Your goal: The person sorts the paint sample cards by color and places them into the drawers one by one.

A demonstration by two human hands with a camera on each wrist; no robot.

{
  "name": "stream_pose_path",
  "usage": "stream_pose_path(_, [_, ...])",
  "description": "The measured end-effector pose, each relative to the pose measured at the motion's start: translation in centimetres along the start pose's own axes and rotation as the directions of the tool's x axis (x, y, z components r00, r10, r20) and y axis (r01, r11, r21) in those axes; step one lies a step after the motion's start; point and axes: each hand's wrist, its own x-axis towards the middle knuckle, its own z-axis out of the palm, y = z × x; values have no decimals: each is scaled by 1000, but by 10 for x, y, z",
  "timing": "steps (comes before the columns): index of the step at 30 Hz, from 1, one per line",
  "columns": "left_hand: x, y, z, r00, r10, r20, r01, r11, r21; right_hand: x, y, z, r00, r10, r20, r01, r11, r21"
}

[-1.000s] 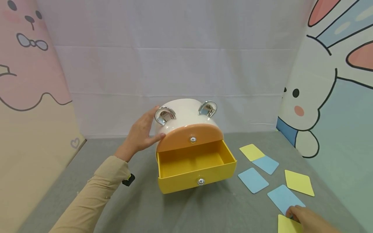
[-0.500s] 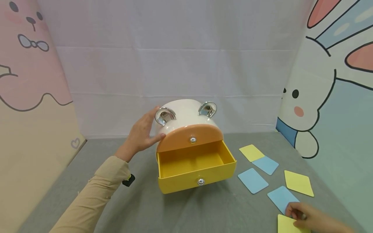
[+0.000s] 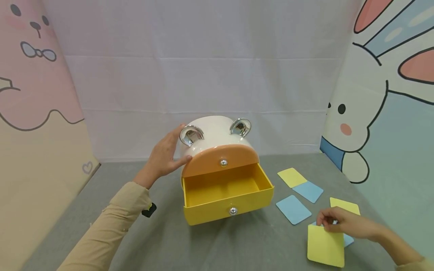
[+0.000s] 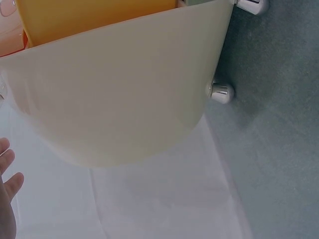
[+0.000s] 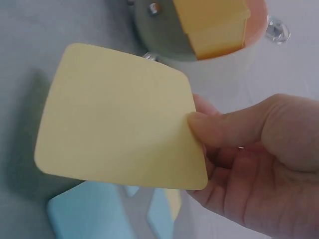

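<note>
In the head view a white rounded drawer box [image 3: 217, 130] with silver ears and an orange upper drawer front [image 3: 234, 154] stands in the middle. Its yellow drawer [image 3: 210, 214] is pulled out, with nothing visible inside. My left hand [image 3: 164, 156] rests on the box's left side, fingers spread and thumb near the orange front. At the right, my right hand [image 3: 346, 224] pinches a yellow card [image 3: 325, 248] by its upper edge. In the right wrist view the thumb lies over the edge of that card [image 5: 119, 119], raised above a blue card [image 5: 89, 214].
More cards lie on the grey table right of the box: a yellow card [image 3: 291, 177], a blue card [image 3: 308, 191], another blue card [image 3: 293, 209] and a yellow card [image 3: 344, 204]. One blue card [image 3: 348, 240] is partly hidden by the held card. White cloth [image 3: 210, 75] hangs behind.
My right hand has taken hold of the yellow card at the lower right, lifted it and moved it up and slightly left. The left hand keeps its place on the box.
</note>
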Motion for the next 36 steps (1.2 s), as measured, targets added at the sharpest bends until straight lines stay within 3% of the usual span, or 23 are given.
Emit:
stream_pose_path(6, [0,0,0,1000,-4,3,4,1000,6,36,-37,-15,996,41,-75,-47,996,-78])
stream_pose_path(18, [-1,0,0,1000,-14,-9,14,1000,-11,108,-110,-31,989,121,-87,-133,980,-145])
stream_pose_path(27, [-1,1,0,1000,-25,-5,25,999,-22,136,-140,-33,990,68,-123,-87,984,-154])
stream_pose_path(36, [-1,3,0,999,-32,1,32,999,-16,163,-145,-35,975,50,-218,-83,986,-146])
